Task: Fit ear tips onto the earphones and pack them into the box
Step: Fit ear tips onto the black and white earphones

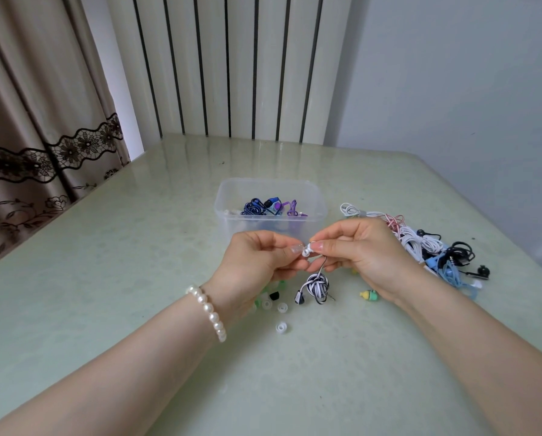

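Between the hands: the left hand (257, 256) and right hand (361, 250) meet, each pinching at the white tip (305, 251) on an earbud.
Grip: left fingertips (294, 248) clamp the tip; the right thumb and finger clamp the bud.
Feel: probably soft, stretchy, light and slippery; best pinched by its rim.
Axis: the tip's opening seems to face left-down, toward the left hand, its axis running hand to hand.
Cord: a striped bundle (316, 286) hangs below the right hand onto the surface (137, 247); limp and light.
Beyond the hands: box (231, 196), some earphones inside.
Under the left wrist: loose tips (281, 327).
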`<state>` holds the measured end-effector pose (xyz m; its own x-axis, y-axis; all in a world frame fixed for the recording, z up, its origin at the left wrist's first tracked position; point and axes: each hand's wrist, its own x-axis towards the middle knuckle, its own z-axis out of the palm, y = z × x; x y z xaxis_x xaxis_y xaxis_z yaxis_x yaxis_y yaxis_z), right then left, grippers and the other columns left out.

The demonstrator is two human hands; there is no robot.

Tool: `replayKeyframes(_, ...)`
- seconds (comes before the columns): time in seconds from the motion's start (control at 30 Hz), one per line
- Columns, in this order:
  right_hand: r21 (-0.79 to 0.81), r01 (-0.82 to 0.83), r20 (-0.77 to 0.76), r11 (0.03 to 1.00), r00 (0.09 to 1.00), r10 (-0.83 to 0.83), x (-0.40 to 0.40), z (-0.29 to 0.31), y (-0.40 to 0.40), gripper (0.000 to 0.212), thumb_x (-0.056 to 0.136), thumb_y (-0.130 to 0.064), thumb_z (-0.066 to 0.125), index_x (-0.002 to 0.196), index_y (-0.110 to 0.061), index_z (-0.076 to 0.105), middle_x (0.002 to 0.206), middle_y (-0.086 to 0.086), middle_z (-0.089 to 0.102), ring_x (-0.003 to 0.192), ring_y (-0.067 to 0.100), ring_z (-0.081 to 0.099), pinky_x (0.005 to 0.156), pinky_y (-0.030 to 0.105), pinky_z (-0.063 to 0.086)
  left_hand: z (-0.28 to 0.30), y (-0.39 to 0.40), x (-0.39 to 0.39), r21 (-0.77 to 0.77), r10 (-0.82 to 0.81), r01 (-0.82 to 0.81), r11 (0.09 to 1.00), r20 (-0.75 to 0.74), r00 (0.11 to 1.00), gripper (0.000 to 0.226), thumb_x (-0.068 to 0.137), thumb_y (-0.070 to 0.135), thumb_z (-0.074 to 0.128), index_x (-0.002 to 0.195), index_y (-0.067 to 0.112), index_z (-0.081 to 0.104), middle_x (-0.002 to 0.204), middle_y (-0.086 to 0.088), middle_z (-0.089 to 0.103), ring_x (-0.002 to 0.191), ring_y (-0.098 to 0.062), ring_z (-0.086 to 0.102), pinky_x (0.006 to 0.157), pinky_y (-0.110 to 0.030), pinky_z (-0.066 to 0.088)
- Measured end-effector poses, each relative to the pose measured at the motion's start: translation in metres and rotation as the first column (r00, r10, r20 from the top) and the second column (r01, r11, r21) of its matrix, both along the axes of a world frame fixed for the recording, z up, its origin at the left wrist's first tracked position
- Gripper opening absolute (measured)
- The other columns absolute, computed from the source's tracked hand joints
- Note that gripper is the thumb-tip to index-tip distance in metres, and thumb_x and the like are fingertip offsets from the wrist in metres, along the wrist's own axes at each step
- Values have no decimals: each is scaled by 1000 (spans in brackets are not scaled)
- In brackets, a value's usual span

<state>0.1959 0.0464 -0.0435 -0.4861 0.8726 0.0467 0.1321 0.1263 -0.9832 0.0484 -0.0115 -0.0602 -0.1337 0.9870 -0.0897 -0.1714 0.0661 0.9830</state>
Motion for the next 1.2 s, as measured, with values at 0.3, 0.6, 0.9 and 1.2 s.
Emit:
replayKeyframes(0.3,-4,17,-7,1000,1000,-17,-1,0,-1,8,74,7,65,73,0,65,56,8,68,51,17,67,49,20,49,-1,0,1,95,30,-14,995,-169,985,11,85,0,59,79,4,67,68,-9,69,63,-12,65,65,-22,53)
replayKeyframes(0.6,47,27,19,999,999,-28,-2,-2,0,6,74,8,65,74,3,66,54,10,66,48,15,64,49,18,49,-1,0,1,89,13,4,996,-185,983,13,85,-1,59,77,4,68,60,-2,68,59,-9,64,64,-21,53)
replayKeyframes(0.9,130,84,-11,988,996,-83,-7,-6,-3,12,74,10,65,70,-1,64,44,-3,63,42,7,60,47,14,47,-1,0,-1,55,-18,23,998,-87,996,11,87,0,56,87,-4,67,76,-14,72,73,-16,68,70,-24,53)
replayKeyframes(1.2,319,219,-50,922,975,-215,-14,-15,-8,30,71,9,70,64,-19,64,50,-14,62,50,0,63,59,14,52,3,2,-2,-64,-24,38,997,202,979,18,88,-4,51,103,-9,62,86,-14,71,72,-14,71,63,-20,56)
